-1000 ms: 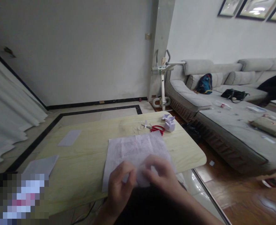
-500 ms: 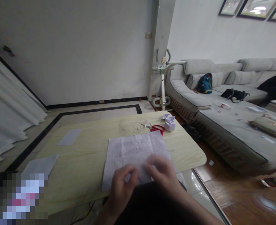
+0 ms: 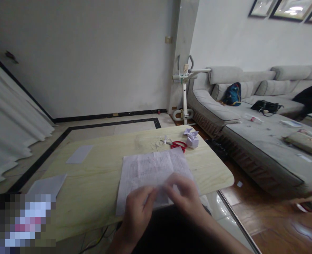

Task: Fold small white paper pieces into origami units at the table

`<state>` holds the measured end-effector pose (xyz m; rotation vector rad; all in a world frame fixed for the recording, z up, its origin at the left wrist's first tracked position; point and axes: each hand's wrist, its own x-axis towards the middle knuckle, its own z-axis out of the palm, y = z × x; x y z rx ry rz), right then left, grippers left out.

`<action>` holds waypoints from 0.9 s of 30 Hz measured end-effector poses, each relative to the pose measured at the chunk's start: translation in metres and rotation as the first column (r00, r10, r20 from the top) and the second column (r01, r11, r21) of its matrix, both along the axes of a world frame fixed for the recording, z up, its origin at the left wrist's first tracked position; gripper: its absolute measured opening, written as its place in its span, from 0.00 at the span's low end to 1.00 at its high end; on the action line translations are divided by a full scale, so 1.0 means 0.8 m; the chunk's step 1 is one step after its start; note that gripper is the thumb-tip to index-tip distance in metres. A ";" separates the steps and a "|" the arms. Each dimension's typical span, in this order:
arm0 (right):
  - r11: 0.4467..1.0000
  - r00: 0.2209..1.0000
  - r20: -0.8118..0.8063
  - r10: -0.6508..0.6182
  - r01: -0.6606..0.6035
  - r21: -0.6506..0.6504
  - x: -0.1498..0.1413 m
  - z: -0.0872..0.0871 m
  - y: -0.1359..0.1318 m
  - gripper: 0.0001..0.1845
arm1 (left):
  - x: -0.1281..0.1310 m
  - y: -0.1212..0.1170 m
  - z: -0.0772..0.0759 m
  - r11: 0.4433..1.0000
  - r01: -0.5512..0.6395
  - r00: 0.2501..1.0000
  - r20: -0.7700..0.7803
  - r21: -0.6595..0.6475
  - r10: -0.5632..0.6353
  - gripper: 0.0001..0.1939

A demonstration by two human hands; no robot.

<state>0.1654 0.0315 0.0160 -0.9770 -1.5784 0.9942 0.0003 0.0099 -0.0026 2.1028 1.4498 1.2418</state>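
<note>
My left hand (image 3: 141,203) and my right hand (image 3: 183,193) meet at the near edge of the table, over a large creased sheet of printed paper (image 3: 148,167). Thumbs and fingertips of both hands are pinched close together. Whatever lies between them is small and blurred, so I cannot make it out. Past the sheet's far edge lie red-handled scissors (image 3: 179,144), their blades pointing left. Thin paper scraps (image 3: 157,144) are strewn by the blades. To the right of the scissors stand small folded paper pieces (image 3: 192,141), stacked in a little pile.
The pale wooden table (image 3: 97,187) also carries a white sheet (image 3: 79,154) and more paper (image 3: 48,185) at its left. A grey sofa (image 3: 262,148) with bags runs along the right. An exercise machine (image 3: 184,95) stands behind the table. A person's dark-clothed part (image 3: 311,97) shows far right.
My fingertips have drawn closer together, the left fingers shifting slightly toward the right hand. Sheet, scissors and folded pieces stay where they were.
</note>
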 end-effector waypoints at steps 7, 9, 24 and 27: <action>0.993 0.999 0.031 0.030 -0.033 0.115 0.002 0.005 -0.001 0.08 | -0.003 -0.001 -0.001 0.995 0.048 0.999 0.006 0.085 -0.049 0.13; 0.991 0.999 0.014 0.035 -0.036 0.130 0.003 0.007 -0.003 0.08 | -0.003 -0.001 0.000 0.998 0.062 0.995 0.077 0.013 -0.063 0.12; 0.994 0.993 0.073 0.093 -0.088 -0.069 0.009 0.006 0.005 0.10 | 0.001 0.004 0.000 0.892 0.255 0.961 0.204 -0.374 -0.189 0.18; 0.983 0.990 -0.062 0.126 -0.133 -0.130 0.010 0.004 0.005 0.12 | 0.003 0.006 -0.004 0.880 0.251 0.952 0.267 -0.403 -0.150 0.16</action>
